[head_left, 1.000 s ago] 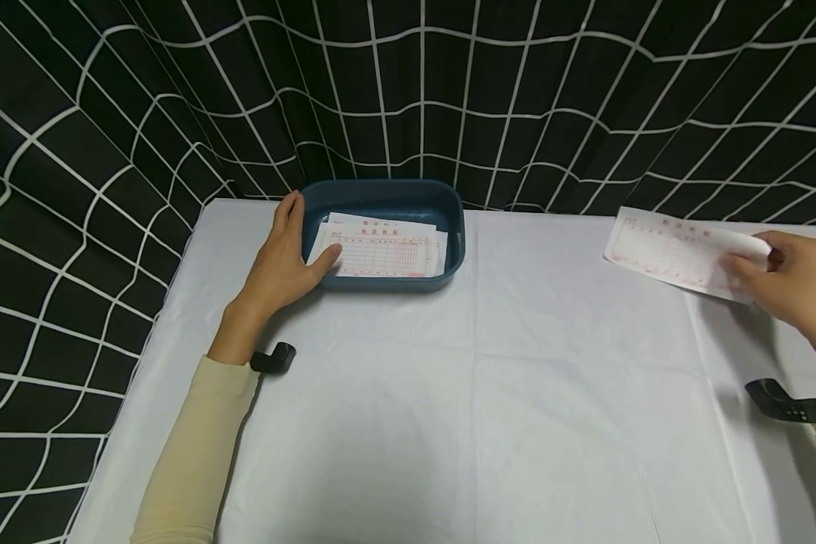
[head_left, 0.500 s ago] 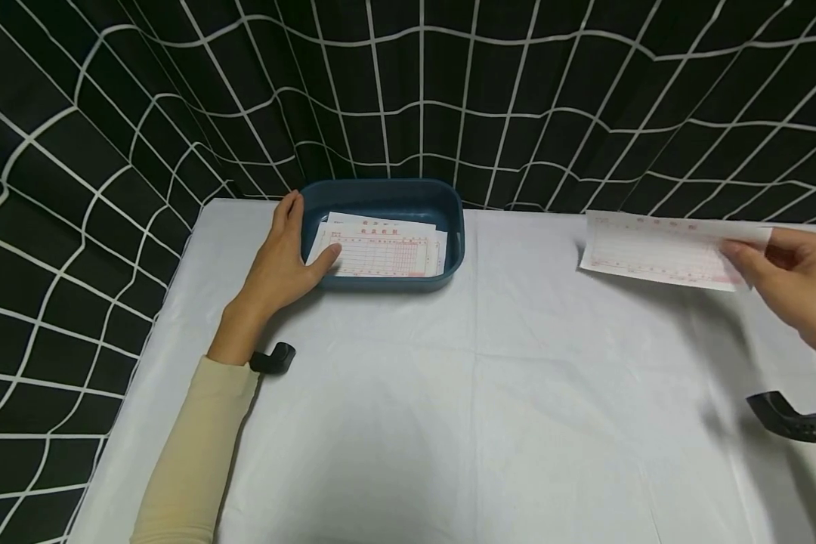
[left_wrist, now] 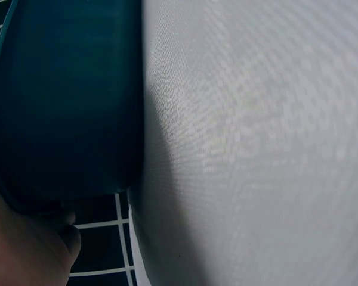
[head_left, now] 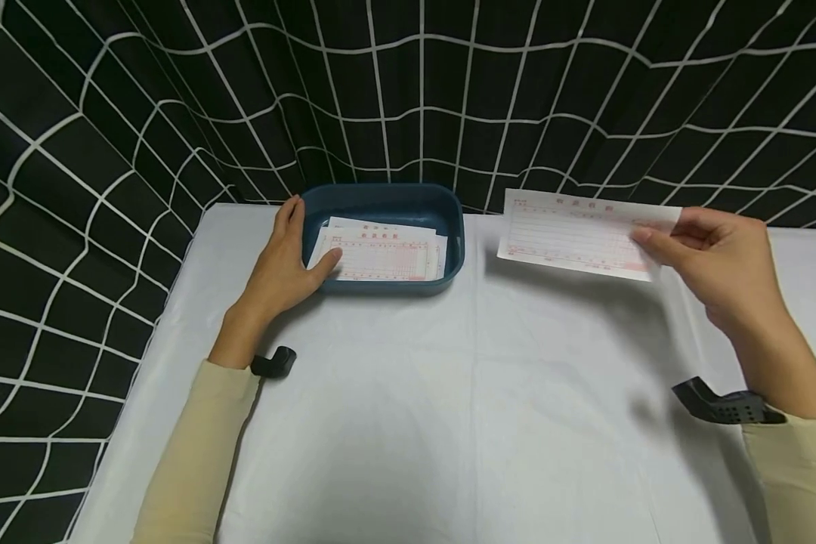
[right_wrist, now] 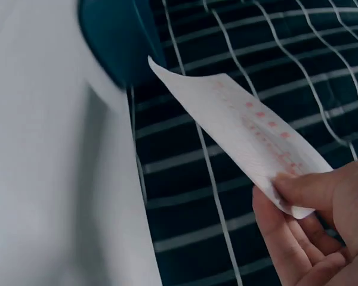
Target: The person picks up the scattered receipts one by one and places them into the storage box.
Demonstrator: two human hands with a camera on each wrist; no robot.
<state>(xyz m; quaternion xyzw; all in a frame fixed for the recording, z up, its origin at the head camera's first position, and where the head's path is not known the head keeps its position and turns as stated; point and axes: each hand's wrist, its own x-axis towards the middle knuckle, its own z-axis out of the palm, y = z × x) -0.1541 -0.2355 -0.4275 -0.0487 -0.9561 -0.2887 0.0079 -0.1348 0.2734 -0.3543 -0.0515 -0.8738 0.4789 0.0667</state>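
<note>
My right hand (head_left: 734, 264) pinches a white receipt slip (head_left: 571, 234) with red print between thumb and fingers. It is held above the table, to the right of a dark blue plastic bin (head_left: 381, 287); in the right wrist view the slip (right_wrist: 227, 119) bends upward at its far end. The left hand (head_left: 279, 261) grips the bin's left end, its thumb over the front rim and its fingers along the outer side. Inside the bin lies a small pile of similar receipt slips (head_left: 374, 257). The left wrist view shows the bin's outer wall (left_wrist: 65, 107) with the hand at its end.
A white cloth (head_left: 408, 423) covers the table. Black curtains with a white grid (head_left: 408, 91) hang behind the table's back edge, close to the bin, and along the left side. Each wrist wears a black strap mount (head_left: 727, 406).
The right hand has carried the receipt slip left toward the bin, and the slip has turned to show its printed face more fully. The left hand and the bin have stayed put.
</note>
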